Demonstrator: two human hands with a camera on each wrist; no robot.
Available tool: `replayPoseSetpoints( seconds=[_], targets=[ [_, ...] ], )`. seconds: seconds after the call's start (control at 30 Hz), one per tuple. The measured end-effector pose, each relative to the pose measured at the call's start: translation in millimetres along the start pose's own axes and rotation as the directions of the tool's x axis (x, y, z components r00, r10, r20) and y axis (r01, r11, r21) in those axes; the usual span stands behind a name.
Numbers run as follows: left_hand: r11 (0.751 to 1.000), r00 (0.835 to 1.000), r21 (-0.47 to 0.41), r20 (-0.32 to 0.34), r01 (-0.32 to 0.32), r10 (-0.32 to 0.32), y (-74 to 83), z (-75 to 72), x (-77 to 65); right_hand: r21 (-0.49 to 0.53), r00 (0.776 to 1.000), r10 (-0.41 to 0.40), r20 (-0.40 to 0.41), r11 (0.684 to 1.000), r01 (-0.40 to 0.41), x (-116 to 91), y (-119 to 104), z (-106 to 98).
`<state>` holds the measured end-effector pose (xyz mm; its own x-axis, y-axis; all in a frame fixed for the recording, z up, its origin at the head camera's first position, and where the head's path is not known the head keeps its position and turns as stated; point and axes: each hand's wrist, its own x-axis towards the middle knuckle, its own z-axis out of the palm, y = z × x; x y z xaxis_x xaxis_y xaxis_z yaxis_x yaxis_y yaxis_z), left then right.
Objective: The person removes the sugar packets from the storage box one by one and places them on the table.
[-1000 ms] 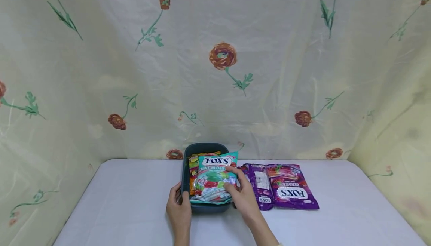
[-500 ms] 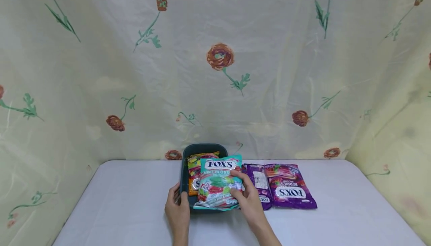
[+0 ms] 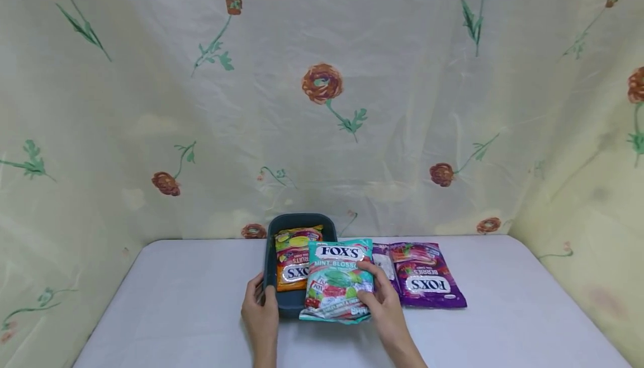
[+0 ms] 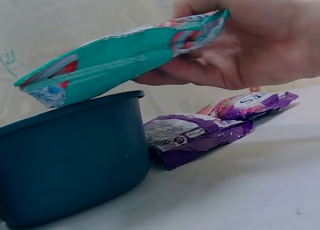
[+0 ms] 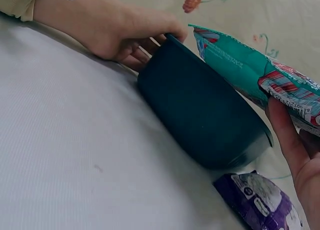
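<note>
My right hand (image 3: 384, 303) grips a teal bag of Fox's Mint Blossom candy (image 3: 338, 284) by its right side, thumb and finger on top, other fingers beneath. In the left wrist view the bag (image 4: 115, 60) is held raised and tilted over the rim of a dark teal plastic tub (image 4: 75, 160). My left hand (image 3: 261, 312) holds the tub's near left wall; in the right wrist view its thumb lies at the rim and its fingers curl below. Inside the tub lies an orange and yellow Fox's Fruits candy bag (image 3: 290, 259), partly covered by the teal bag.
Right of the tub lie two purple Fox's candy bags, a Berries bag (image 3: 427, 278) and another (image 4: 185, 135) partly hidden behind the teal bag in the head view. A white-covered table (image 3: 191, 301) bears everything, with a floral curtain (image 3: 226, 122) behind.
My right hand has drawn the teal candy bag rightward and toward me, from over the tub to past its right edge, uncovering more of the orange bag. My left hand stays on the tub.
</note>
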<state>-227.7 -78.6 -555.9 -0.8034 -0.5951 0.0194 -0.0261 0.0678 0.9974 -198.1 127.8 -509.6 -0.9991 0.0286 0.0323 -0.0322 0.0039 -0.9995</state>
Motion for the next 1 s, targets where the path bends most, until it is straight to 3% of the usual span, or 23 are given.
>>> replayPoseSetpoints(
  seconds=[0.5, 1.0],
  targets=[
    [1.0, 1.0, 0.004, -0.005, 0.01, -0.01, -0.5, 0.9, 0.1, -0.035, 0.996, 0.084, 0.005, 0.996, -0.084, -7, 0, -14],
    [1.0, 1.0, 0.004, 0.0, 0.02, -0.02, -0.5, 0.9, 0.7, -0.014, 0.997, 0.081, -0.001, 0.997, -0.081, -18, 10, -29]
  ],
)
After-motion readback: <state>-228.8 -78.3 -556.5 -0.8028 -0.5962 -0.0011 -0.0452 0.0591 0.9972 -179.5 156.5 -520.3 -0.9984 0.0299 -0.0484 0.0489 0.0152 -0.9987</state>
